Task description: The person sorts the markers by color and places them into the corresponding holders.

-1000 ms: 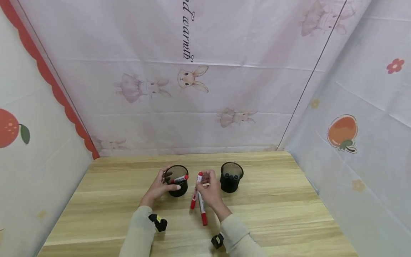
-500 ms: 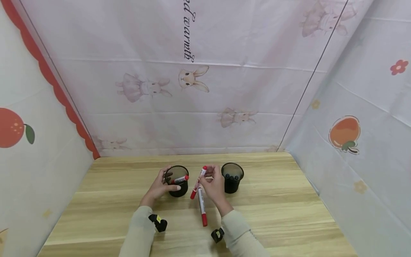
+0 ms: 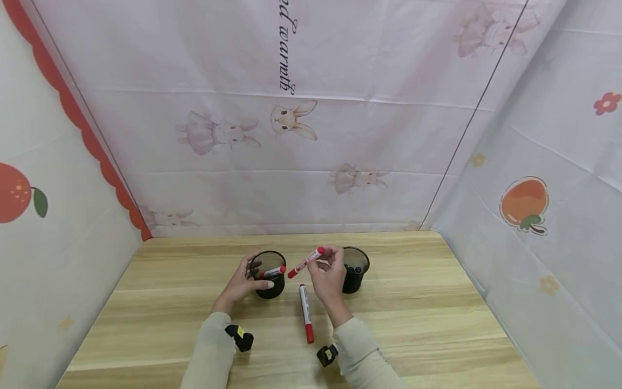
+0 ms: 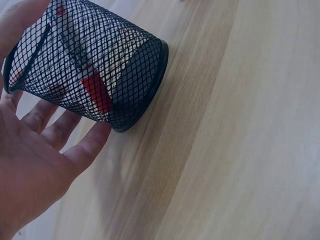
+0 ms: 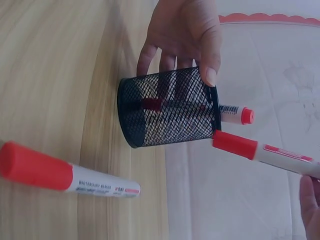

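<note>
My left hand (image 3: 241, 283) holds a black mesh pen cup (image 3: 270, 292) from its left side, thumb near the rim and fingers spread round the far wall. Inside that cup leans a red-and-white whiteboard marker (image 5: 232, 114), its end poking over the rim. My right hand (image 3: 330, 282) pinches another red marker (image 3: 302, 265) by its upper end. The red cap (image 5: 235, 144) of this held marker points down left, close to the cup's rim in the right wrist view. A third red marker (image 3: 306, 313) lies on the table between my forearms, cap toward me.
A second black mesh cup (image 3: 353, 281) stands just beyond my right hand, partly hidden by it, with dark-ended pens inside. The wooden table (image 3: 427, 324) meets printed cloth walls at the back and sides.
My right hand has lifted its marker off the table, up and to the right, tilting it flatter with the cap near the left cup. My left hand and its cup stay put.
</note>
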Demonstrator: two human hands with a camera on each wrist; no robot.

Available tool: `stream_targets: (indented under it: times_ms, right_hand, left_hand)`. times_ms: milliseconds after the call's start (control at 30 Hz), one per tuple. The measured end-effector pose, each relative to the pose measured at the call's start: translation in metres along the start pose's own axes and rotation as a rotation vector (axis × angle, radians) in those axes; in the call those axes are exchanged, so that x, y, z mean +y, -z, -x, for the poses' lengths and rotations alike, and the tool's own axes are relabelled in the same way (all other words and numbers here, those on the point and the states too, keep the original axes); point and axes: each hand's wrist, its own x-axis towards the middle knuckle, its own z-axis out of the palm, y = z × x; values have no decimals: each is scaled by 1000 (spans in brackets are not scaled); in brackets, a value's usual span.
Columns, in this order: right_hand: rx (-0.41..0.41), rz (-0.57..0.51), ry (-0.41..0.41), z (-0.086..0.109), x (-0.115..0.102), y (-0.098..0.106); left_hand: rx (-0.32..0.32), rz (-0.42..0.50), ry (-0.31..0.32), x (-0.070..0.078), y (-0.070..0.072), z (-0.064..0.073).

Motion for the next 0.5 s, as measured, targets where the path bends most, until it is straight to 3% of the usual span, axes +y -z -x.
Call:
stream_targets:
  times_ms: [267,500]
  right_hand:
    - [151,-21,33,1,2,-7]
    - [176,-69,42,-1,4,-14]
  left_hand:
    - [22,2,10,-8,2,-5]
    - [0,6,11,-4,5,-7]
